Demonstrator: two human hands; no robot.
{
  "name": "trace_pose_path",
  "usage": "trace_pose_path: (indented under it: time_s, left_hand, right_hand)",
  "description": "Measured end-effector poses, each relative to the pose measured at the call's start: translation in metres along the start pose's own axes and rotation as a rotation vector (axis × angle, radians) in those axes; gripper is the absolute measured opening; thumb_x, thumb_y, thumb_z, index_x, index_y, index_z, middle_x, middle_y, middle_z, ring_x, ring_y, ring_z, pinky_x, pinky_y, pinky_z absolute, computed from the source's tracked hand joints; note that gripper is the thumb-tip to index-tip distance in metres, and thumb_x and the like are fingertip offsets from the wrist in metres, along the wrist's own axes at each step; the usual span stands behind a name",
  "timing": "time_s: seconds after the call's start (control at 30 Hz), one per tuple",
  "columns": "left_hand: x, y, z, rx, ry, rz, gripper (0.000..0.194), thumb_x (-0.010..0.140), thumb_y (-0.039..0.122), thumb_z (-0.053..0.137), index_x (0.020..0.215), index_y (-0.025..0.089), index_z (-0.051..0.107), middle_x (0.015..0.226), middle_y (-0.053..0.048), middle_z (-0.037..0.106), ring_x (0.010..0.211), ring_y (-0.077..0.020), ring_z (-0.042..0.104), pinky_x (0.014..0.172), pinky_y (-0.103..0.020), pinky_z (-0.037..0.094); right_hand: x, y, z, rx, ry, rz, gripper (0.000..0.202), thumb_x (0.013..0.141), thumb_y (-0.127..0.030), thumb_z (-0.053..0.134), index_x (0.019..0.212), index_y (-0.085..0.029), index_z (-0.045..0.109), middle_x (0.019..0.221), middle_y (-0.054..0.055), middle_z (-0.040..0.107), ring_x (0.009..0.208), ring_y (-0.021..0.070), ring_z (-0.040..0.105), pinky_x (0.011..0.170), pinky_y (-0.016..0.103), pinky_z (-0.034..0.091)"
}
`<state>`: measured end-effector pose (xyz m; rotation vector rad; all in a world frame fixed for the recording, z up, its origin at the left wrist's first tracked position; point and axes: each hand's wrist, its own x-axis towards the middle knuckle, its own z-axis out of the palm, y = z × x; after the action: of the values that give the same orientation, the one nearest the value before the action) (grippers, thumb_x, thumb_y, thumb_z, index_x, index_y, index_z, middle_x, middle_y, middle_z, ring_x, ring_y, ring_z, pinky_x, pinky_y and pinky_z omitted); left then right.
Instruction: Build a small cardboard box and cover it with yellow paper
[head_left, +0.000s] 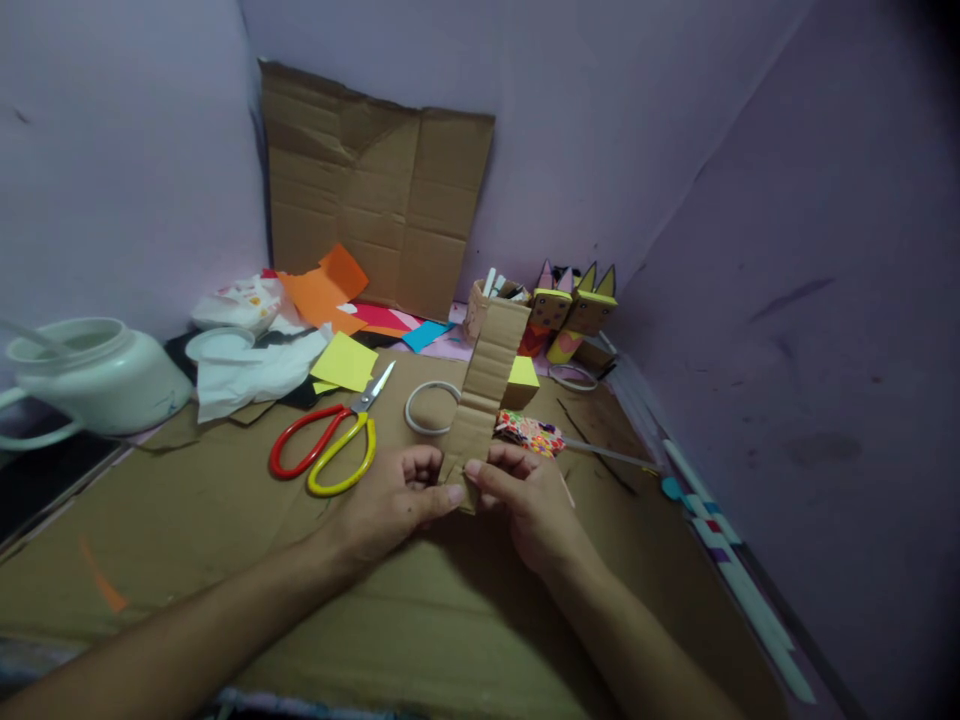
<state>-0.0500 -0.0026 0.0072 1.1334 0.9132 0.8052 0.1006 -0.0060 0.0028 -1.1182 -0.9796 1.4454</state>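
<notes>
A long strip of corrugated cardboard (487,375) with several crosswise creases stands up between my hands, leaning slightly right at its top. My left hand (401,497) pinches its lower left edge, thumb in front. On the lower right edge, the thumb and fingers of my right hand (525,492) are closed too. Some fingertips are hidden behind the strip. Scissors (341,440) with red and yellow handles lie left of my hands, blades apart. A white ring (409,408) is just behind the strip's left side.
A large cardboard sheet (375,190) leans on the wall. Yellow paper (345,361), orange paper (322,290) and a white pot (105,375) are at the left. Behind the strip stand a pen holder (474,310) and cardboard figures with pointed ears (592,312). Painted sticks (739,570) lie along the right edge.
</notes>
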Motion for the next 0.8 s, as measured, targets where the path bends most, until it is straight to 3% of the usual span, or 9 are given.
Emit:
trace_pose_path:
  time_s: [0.1,0.3,0.53,0.8]
  left_hand:
    - [-0.003,0.003,0.003,0.046,0.001,0.073,0.030,0.064,0.032,0.070,0.084,0.011,0.062,0.079,-0.006,0.066,0.070,-0.0156,0.059,0.061,-0.025,0.044]
    - [-0.011,0.000,0.008,0.143,0.028,0.194,0.026,0.071,0.021,0.063,0.096,0.012,0.060,0.085,-0.005,0.066,0.079,-0.0189,0.061,0.074,-0.032,0.048]
    - [-0.017,0.000,0.011,0.143,-0.061,0.264,0.037,0.071,0.011,0.060,0.108,0.016,0.056,0.084,0.000,0.063,0.070,-0.0119,0.055,0.062,-0.023,0.044]
    - [-0.020,0.002,0.011,0.244,-0.011,0.214,0.013,0.072,0.016,0.059,0.085,0.015,0.056,0.067,0.003,0.051,0.060,-0.0101,0.044,0.052,-0.021,0.035]
  right_hand:
    - [0.000,0.000,-0.001,0.011,0.002,-0.004,0.021,0.055,-0.030,0.077,0.057,-0.014,0.063,0.047,-0.004,0.054,0.041,0.0058,0.042,0.042,0.019,0.032]
    - [-0.001,0.001,-0.004,0.077,-0.027,-0.030,0.023,0.057,-0.031,0.080,0.061,-0.015,0.065,0.048,-0.004,0.055,0.042,0.0058,0.043,0.043,0.018,0.033]
    - [-0.004,0.000,-0.004,0.147,-0.010,-0.002,0.025,0.054,-0.033,0.082,0.067,-0.016,0.068,0.054,-0.003,0.056,0.046,0.0061,0.044,0.045,0.018,0.034]
    - [-0.004,0.003,-0.006,0.071,-0.002,-0.028,0.021,0.061,-0.033,0.079,0.069,-0.017,0.069,0.056,-0.002,0.058,0.047,0.0064,0.043,0.047,0.018,0.034]
